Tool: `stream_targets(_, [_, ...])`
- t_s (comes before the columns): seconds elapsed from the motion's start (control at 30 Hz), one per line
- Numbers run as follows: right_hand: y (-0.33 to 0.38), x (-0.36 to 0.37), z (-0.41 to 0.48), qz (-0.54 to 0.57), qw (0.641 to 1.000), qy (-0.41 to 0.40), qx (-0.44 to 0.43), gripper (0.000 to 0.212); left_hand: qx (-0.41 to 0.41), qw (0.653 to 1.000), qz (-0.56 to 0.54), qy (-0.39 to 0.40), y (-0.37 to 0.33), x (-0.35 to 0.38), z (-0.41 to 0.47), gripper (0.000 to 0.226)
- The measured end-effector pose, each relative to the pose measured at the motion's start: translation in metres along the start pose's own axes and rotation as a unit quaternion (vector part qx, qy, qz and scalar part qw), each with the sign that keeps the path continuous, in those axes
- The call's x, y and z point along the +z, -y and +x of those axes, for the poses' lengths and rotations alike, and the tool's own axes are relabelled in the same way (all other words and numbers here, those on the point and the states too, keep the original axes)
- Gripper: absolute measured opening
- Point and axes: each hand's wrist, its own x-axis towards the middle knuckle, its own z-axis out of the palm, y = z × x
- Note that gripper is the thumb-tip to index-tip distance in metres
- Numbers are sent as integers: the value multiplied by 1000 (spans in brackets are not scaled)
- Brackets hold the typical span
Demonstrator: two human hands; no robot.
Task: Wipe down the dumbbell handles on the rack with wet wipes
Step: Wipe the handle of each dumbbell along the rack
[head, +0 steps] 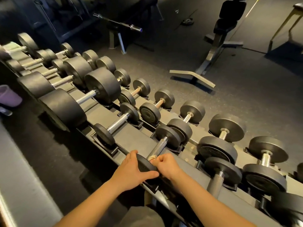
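Both hands on one dumbbell, lower centre of the frame.
The left hand point(131, 169) clamps the near disc of the dumbbell point(167, 136), thumb below and fingers over the rim. The dumbbell lies across the rack point(131, 138). Just right, a pale wipe point(151, 157) sits at the near end of the ribbed handle point(157, 147), pinched in the curled fingers of the right hand point(167, 166).

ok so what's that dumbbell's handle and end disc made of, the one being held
Handle: bare metal, likely chromed steel; silver shine and fine knurled cross-hatch. End disc under the left hand: matte black with no glare, probably a rubber or urethane coating, though painted iron is possible.
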Motion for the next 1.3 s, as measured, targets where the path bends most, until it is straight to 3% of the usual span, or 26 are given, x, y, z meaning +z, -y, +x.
stream_targets(0.1, [11, -18, 11, 81, 992, -98, 20, 31, 7, 998, 45, 32, -7, -25, 8, 102])
stream_targets(0.17, [20, -27, 13, 91, 988, -123, 33, 28, 39, 998, 55, 4, -12, -38, 22, 77])
stream_targets(0.27, [34, -32, 9, 81, 992, -80, 57, 25, 123, 991, 31, -33, -22, -47, 52, 51])
stream_targets(0.4, [53, -34, -3, 184, 980, 1, 73, 23, 216, 966, -112, 89, -37, -44, 83, 19])
stream_targets(0.47, [57, -37, -9, 240, 966, 34, 89, 28, 224, 960, -127, 112, -35, -38, 97, 8])
stream_targets(0.57, [54, -44, -22, 261, 960, 16, 97, 26, 163, 968, -163, 97, -29, -28, 117, 4])
stream_targets(0.67, [47, -54, -25, 231, 960, -129, 88, 19, 52, 947, -312, 57, -34, -20, 125, 7])
stream_targets(0.73, [45, -61, -24, 185, 962, -184, 82, 17, 6, 928, -370, 50, -43, -14, 125, 15])
stream_targets(0.93, [52, -39, -15, 86, 983, -116, 114, 23, 46, 971, -235, 18, -58, 0, 136, 25])
stream_targets(1.03, [45, -24, 0, 66, 981, -153, 96, 23, 64, 977, -202, 3, -56, 0, 142, 27])
stream_targets(1.17, [42, -19, 18, 98, 970, -205, 88, 20, 34, 962, -266, 47, -46, 0, 149, 26])
stream_targets(1.3, [37, -14, 31, 168, 947, -239, 135, 30, -71, 900, -401, 157, -40, -7, 156, 17])
